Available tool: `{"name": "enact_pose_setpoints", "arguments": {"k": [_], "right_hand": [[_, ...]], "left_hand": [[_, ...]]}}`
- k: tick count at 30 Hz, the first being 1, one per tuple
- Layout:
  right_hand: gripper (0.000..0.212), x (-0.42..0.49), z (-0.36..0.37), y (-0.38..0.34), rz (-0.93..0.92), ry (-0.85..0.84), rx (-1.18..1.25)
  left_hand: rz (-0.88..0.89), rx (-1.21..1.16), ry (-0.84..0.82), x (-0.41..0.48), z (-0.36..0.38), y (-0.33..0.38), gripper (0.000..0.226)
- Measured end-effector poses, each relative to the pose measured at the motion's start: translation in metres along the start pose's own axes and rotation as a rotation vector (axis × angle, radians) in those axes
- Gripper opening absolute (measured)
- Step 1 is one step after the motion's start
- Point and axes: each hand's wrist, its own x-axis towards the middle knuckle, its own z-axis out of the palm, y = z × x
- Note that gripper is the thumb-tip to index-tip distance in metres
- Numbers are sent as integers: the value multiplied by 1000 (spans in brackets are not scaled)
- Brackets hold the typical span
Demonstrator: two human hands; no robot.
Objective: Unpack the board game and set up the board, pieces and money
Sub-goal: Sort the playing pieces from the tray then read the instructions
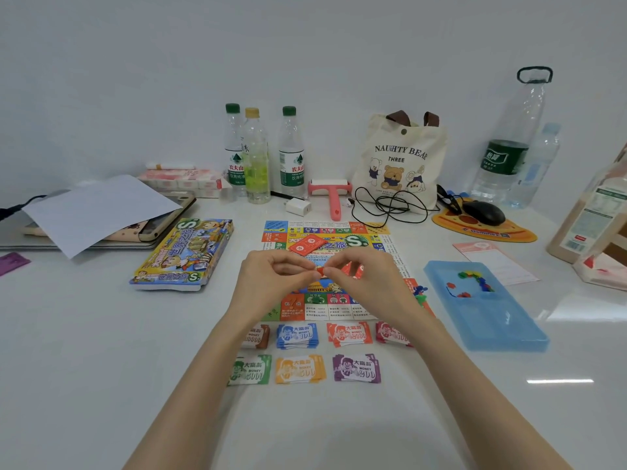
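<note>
Over the middle of the flat, printed paper board [325, 228], the left hand [271, 276] and right hand [363, 276] each pinch one small red piece [319, 273] between thumb and forefinger, the other fingers curled. The hands hide the board's centre. Thin stacks of coloured paper money [298, 335] lie in two rows on the glossy white table [84, 351], just before the board. A translucent blue plastic tray [502, 337] holding tiny coloured pieces [473, 278] sits to the right, and the shiny game box [183, 254] lies to the left.
</note>
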Motion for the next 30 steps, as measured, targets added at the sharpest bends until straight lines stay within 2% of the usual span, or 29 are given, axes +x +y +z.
{"name": "enact_pose_setpoints", "arguments": {"k": [19, 22, 26, 30], "right_hand": [[10, 2, -13, 6, 166, -121, 229], [11, 4, -24, 12, 173, -97, 121], [10, 5, -35, 20, 168, -130, -74], [10, 9, -43, 22, 144, -184, -267]], "left_hand": [[35, -40, -37, 3, 2, -4, 10], [58, 14, -24, 7, 2, -10, 8], [93, 273, -46, 7, 3, -14, 22], [73, 428, -124, 6, 6, -18, 31]]}}
